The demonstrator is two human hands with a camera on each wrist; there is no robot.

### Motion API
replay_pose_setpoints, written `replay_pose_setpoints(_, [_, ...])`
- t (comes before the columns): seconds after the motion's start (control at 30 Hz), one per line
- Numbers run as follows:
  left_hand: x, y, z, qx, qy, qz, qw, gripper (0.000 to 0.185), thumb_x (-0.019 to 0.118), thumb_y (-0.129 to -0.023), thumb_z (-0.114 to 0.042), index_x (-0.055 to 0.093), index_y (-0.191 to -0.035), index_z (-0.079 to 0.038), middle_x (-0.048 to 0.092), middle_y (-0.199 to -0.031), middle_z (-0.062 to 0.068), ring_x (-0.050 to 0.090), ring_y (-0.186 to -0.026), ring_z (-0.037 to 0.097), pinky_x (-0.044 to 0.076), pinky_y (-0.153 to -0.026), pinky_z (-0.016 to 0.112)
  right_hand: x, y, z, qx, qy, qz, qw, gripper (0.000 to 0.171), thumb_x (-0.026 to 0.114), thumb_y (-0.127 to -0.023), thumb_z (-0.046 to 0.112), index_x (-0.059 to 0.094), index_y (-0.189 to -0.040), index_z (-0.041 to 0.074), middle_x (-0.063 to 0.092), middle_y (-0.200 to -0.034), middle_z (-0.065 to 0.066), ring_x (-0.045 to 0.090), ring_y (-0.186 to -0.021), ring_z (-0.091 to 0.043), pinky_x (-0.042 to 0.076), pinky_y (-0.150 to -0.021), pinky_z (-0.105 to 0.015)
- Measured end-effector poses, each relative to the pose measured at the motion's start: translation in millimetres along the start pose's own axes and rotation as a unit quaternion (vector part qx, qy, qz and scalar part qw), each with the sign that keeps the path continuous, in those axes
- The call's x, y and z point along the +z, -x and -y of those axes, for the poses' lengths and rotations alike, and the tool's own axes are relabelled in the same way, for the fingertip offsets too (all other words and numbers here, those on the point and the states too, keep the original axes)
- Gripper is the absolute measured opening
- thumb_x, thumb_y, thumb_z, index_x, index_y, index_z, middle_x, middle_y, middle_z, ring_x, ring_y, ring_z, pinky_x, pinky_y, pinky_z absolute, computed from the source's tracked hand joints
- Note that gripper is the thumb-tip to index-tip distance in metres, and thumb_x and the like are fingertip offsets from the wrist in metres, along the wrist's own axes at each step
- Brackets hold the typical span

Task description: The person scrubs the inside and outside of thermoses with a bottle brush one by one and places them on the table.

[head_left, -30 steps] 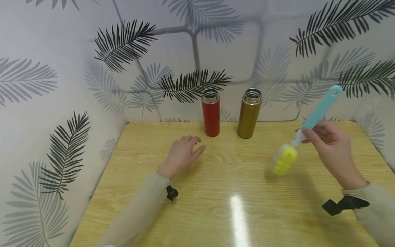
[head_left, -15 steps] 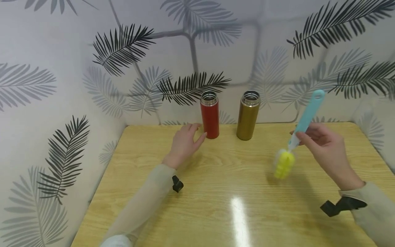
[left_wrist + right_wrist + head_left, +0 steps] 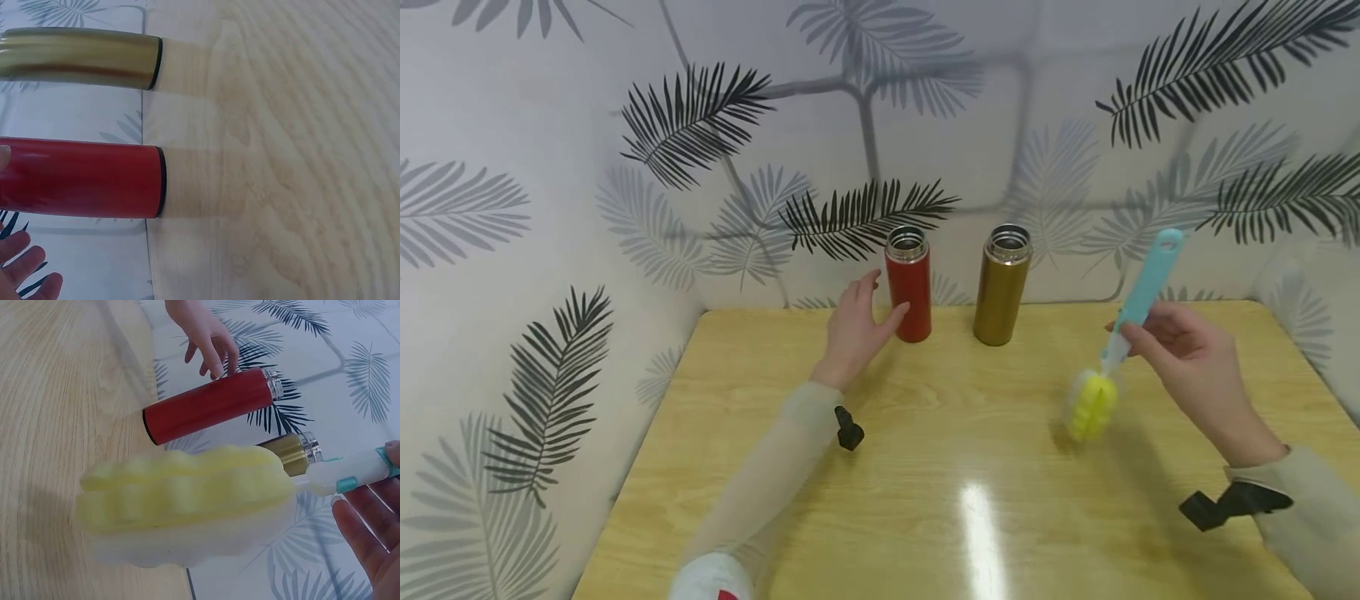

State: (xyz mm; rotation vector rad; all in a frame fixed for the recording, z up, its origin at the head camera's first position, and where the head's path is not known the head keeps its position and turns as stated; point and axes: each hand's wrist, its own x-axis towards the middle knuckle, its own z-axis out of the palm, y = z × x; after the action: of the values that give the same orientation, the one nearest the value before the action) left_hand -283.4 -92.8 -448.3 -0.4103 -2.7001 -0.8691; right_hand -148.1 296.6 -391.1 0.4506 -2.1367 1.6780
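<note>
A red flask (image 3: 909, 285) and a gold flask (image 3: 1003, 284) stand uncapped at the back of the wooden table (image 3: 925, 467). My left hand (image 3: 859, 323) is open right beside the red flask (image 3: 81, 178), its thumb at the flask's side; I cannot tell whether it touches. My right hand (image 3: 1180, 354) grips the blue handle of a bottle brush (image 3: 1123, 333), its yellow sponge head (image 3: 187, 503) hanging above the table to the right of the gold flask (image 3: 290, 451).
Leaf-patterned walls (image 3: 550, 208) close the table at the back and both sides. Black wrist mounts (image 3: 1213, 507) sit on both sleeves. A bright glare spot (image 3: 981, 525) lies on the near middle of the tabletop.
My left hand has moved forward and to the right, from the table's middle up to the red flask. The brush has tilted more upright and shifted slightly left.
</note>
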Motion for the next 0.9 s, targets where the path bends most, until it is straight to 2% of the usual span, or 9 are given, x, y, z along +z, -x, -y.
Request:
replay_pose_setpoints(0.13, [2.7, -5.6, -4.3, -0.038, 0.041, 0.012, 0.9984, 0.085, 0.068, -0.097, -0.054, 0.034, -0.16, -0.008, 0.051, -0.149, 0.016, 0.052, -0.135, 0.031, 0.049, -0.105, 0.054, -1, 1, 1, -0.007, -0.002, -0.002, 1.0, 0.02, 0.063, -0.096, -0.015, 0.064, -0.116, -0.015, 0.079, -0.105, 0.002, 0.073, -0.086, -0.008, 0.057, -0.074, -0.016])
replay_pose_setpoints(0.2, [4.4, -9.1, -6.7, -0.043, 0.053, 0.013, 0.9976, 0.089, 0.069, -0.096, -0.056, 0.031, -0.161, -0.009, 0.049, -0.151, 0.016, 0.051, -0.136, 0.031, 0.048, -0.107, 0.054, 0, 1, 2, -0.007, 0.025, -0.004, 1.0, 0.02, 0.063, -0.097, -0.012, 0.064, -0.117, -0.014, 0.078, -0.105, 0.005, 0.073, -0.085, -0.006, 0.057, -0.074, -0.015])
replay_pose_setpoints(0.33, [9.6, -14.1, -9.6, -0.051, 0.072, 0.011, 0.996, 0.093, 0.07, -0.094, -0.058, 0.029, -0.162, -0.009, 0.046, -0.155, 0.015, 0.05, -0.137, 0.032, 0.047, -0.108, 0.055, 0, 0, 3, 0.003, 0.042, -0.001, 0.999, 0.019, 0.063, -0.098, -0.01, 0.064, -0.117, -0.012, 0.078, -0.108, 0.002, 0.073, -0.087, -0.007, 0.057, -0.075, -0.016])
replay_pose_setpoints(0.57, [18.6, -19.8, -12.0, -0.068, 0.121, 0.007, 0.9903, 0.095, 0.074, -0.092, -0.057, 0.029, -0.162, -0.011, 0.05, -0.149, 0.015, 0.052, -0.135, 0.031, 0.048, -0.106, 0.054, 1, -2, 4, 0.008, 0.089, 0.002, 0.996, 0.018, 0.067, -0.098, -0.005, 0.065, -0.116, -0.007, 0.078, -0.109, 0.003, 0.073, -0.089, -0.006, 0.057, -0.078, -0.015])
replay_pose_setpoints(0.8, [22.6, -24.7, -12.0, -0.087, 0.162, -0.002, 0.9829, 0.093, 0.076, -0.091, -0.057, 0.031, -0.16, -0.014, 0.053, -0.143, 0.01, 0.055, -0.13, 0.029, 0.049, -0.105, 0.05, 4, -4, 4, 0.0, 0.09, -0.003, 0.996, 0.021, 0.068, -0.099, -0.001, 0.066, -0.119, -0.008, 0.078, -0.107, 0.008, 0.072, -0.091, -0.005, 0.056, -0.079, -0.014])
replay_pose_setpoints(0.9, [25.7, -26.1, -10.4, -0.087, 0.173, -0.005, 0.9812, 0.09, 0.077, -0.091, -0.054, 0.034, -0.158, -0.013, 0.054, -0.143, 0.009, 0.055, -0.129, 0.026, 0.049, -0.106, 0.048, 5, -5, 4, -0.001, 0.069, 0.0, 0.998, 0.021, 0.067, -0.099, -0.003, 0.066, -0.118, -0.011, 0.078, -0.106, 0.006, 0.072, -0.09, -0.005, 0.056, -0.079, -0.014])
